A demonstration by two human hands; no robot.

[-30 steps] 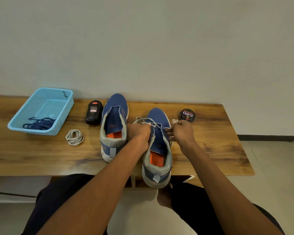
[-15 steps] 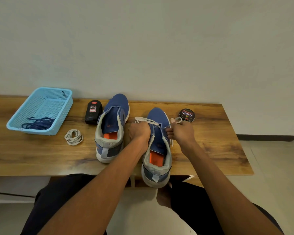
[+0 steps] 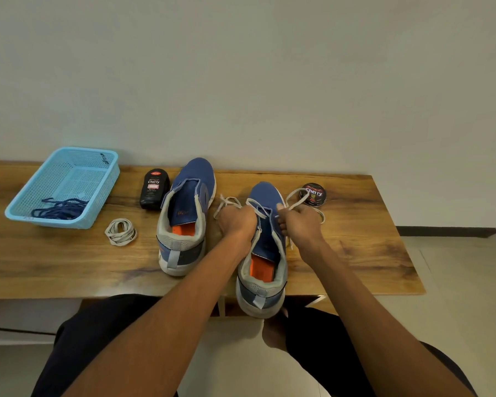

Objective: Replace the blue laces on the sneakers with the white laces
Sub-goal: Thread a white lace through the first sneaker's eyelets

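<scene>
Flat white lace (image 3: 294,196) on mesh sneaker (image 3: 265,242)

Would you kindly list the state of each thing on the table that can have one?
Right sneaker: being laced, white lace through its front eyelets.
Left sneaker: unlaced, tongue open.
Coiled white lace: unused, on the table.
Blue laces: removed, in the basket.
Polish bottle: capped, lying flat.
Polish tin: lidded.
Left hand: grip on the lace.
Right hand: grip on the lace.

both hands (image 3: 236,222) gripping white lace (image 3: 295,196), right sneaker (image 3: 265,247)
</scene>
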